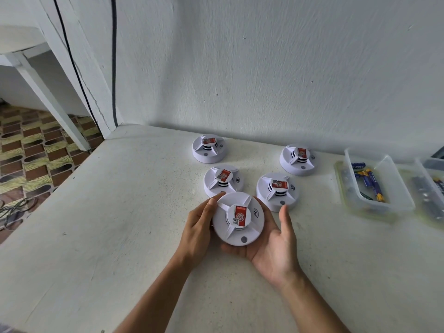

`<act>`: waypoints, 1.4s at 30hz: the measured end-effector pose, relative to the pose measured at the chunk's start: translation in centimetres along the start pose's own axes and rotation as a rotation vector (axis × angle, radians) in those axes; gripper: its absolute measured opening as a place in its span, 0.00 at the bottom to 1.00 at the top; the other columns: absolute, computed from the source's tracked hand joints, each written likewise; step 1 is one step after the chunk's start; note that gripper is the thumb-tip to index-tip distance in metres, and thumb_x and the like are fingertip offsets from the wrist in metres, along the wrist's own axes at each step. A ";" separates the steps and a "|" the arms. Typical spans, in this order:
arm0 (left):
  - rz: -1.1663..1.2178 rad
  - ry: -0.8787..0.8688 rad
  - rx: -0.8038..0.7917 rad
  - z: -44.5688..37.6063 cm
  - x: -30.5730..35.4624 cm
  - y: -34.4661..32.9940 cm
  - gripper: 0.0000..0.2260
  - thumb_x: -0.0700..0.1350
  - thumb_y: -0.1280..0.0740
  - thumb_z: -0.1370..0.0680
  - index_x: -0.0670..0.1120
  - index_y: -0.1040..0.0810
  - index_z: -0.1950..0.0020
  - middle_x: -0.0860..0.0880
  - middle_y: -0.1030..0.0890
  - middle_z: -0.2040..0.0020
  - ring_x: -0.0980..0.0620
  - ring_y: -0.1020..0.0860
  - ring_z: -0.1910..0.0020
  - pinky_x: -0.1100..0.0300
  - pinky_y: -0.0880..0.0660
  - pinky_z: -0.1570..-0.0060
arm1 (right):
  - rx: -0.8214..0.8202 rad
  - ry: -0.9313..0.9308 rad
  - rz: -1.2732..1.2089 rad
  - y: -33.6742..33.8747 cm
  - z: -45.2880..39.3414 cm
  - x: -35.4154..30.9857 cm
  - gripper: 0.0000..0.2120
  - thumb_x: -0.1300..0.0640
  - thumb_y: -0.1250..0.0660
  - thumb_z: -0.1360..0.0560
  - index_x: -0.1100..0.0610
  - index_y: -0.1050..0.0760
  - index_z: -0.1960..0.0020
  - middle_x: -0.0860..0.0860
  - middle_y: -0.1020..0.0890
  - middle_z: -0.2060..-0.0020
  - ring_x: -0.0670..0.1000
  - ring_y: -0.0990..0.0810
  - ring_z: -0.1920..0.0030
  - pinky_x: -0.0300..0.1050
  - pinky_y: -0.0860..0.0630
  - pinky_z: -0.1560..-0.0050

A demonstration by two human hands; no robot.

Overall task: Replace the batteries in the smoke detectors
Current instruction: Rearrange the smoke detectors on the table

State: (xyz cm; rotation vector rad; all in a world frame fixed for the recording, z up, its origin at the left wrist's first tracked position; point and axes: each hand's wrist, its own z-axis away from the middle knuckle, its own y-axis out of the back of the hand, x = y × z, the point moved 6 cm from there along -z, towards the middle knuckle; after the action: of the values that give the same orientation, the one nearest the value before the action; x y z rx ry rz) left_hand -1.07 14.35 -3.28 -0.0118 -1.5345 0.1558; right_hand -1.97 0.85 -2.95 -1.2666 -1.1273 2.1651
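Note:
A white round smoke detector [237, 218] with a red sticker on its centre is held just above the table, face up. My left hand [197, 227] grips its left edge, thumb on the top rim. My right hand [276, 246] lies palm up under its right side, fingers beneath it and thumb raised clear of the rim. Several more detectors of the same kind rest on the table behind it: one at the back left [208, 148], one at the back right [298, 159], and two just behind the held one [223, 180] [277, 191].
A clear plastic tub [394, 203] with blue and yellow batteries [370, 181] sits at the right; a second tub [430, 188] stands beside it at the frame edge. The white table [120, 212] meets the wall behind and drops at its left edge to a patterned floor.

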 end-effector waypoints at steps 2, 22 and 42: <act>-0.007 -0.006 -0.001 0.0 0.0 0.0 0.21 0.52 0.45 0.19 0.43 0.24 0.32 0.47 0.18 0.38 0.47 0.21 0.37 0.43 0.28 0.33 | -0.001 -0.001 -0.001 0.1 0.0 0.0 0.34 0.32 0.52 0.24 0.53 0.27 0.32 0.63 0.23 0.37 0.66 0.21 0.41 0.65 0.21 0.54; 0.001 -0.003 -0.001 0.0 0.0 0.0 0.21 0.52 0.45 0.19 0.43 0.24 0.32 0.46 0.18 0.38 0.47 0.22 0.36 0.43 0.30 0.32 | -0.019 0.008 0.032 0.1 -0.1 0.0 0.32 0.34 0.51 0.23 0.54 0.28 0.31 0.63 0.23 0.36 0.66 0.22 0.40 0.65 0.22 0.52; -0.009 -0.004 0.004 0.0 0.0 0.0 0.21 0.52 0.44 0.19 0.44 0.24 0.32 0.47 0.18 0.38 0.48 0.22 0.36 0.42 0.30 0.32 | -0.037 0.014 0.024 0.1 -0.1 -0.1 0.31 0.35 0.51 0.23 0.53 0.27 0.32 0.63 0.23 0.37 0.66 0.21 0.42 0.65 0.22 0.53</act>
State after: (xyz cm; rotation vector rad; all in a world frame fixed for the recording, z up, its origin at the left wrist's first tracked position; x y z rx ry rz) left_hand -1.07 14.33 -3.28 -0.0012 -1.5379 0.1520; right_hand -1.85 0.79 -3.02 -1.3154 -1.1572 2.1582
